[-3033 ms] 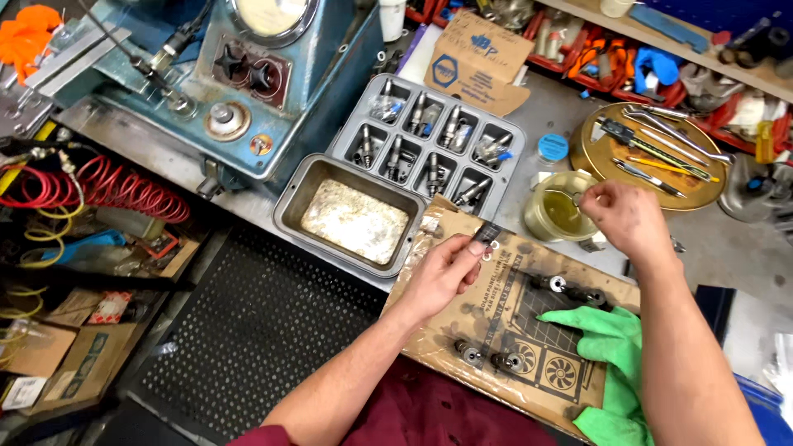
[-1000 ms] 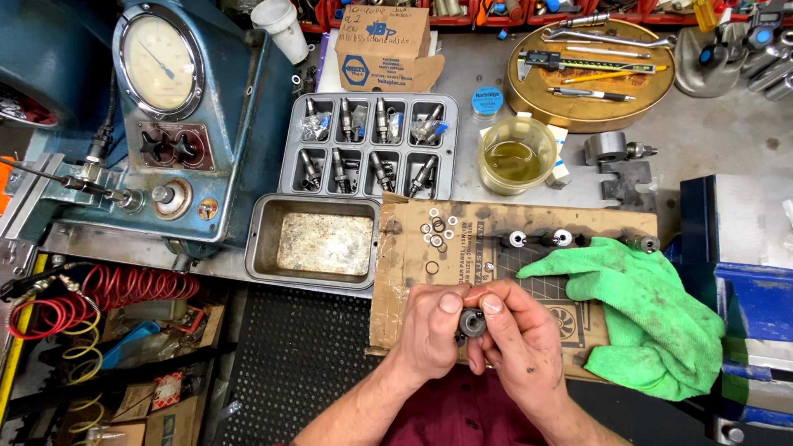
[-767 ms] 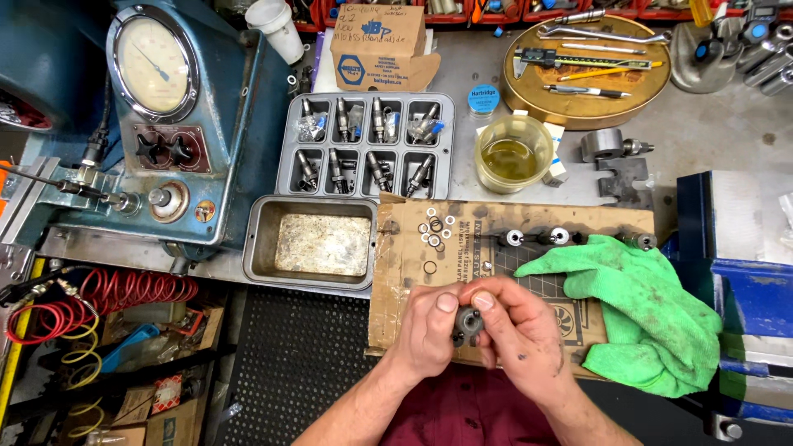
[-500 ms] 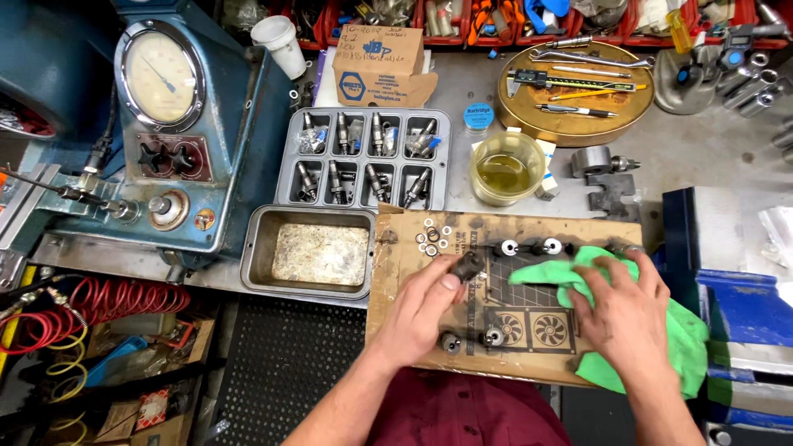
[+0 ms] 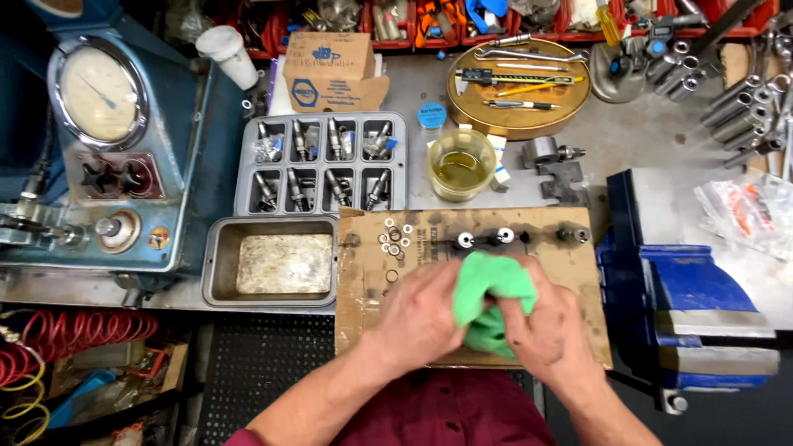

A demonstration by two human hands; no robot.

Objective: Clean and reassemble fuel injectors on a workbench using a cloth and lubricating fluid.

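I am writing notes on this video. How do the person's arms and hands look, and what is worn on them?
The left hand and right hand are bare, without gloves, rings or a watch, and smudged with dark grime. The forearms are bare too. A dark red sleeve shows only near the left elbow.

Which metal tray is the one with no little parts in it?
The plain rectangular metal pan left of the stained cardboard sheet; the grey compartment tray behind it holds parts.

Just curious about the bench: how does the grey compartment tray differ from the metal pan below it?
The grey compartment tray is split into eight pockets holding small metal parts; the metal pan is one open basin, with no parts in it. The tray lies farther from the hands, the pan nearer. Both are rectangular metal containers.
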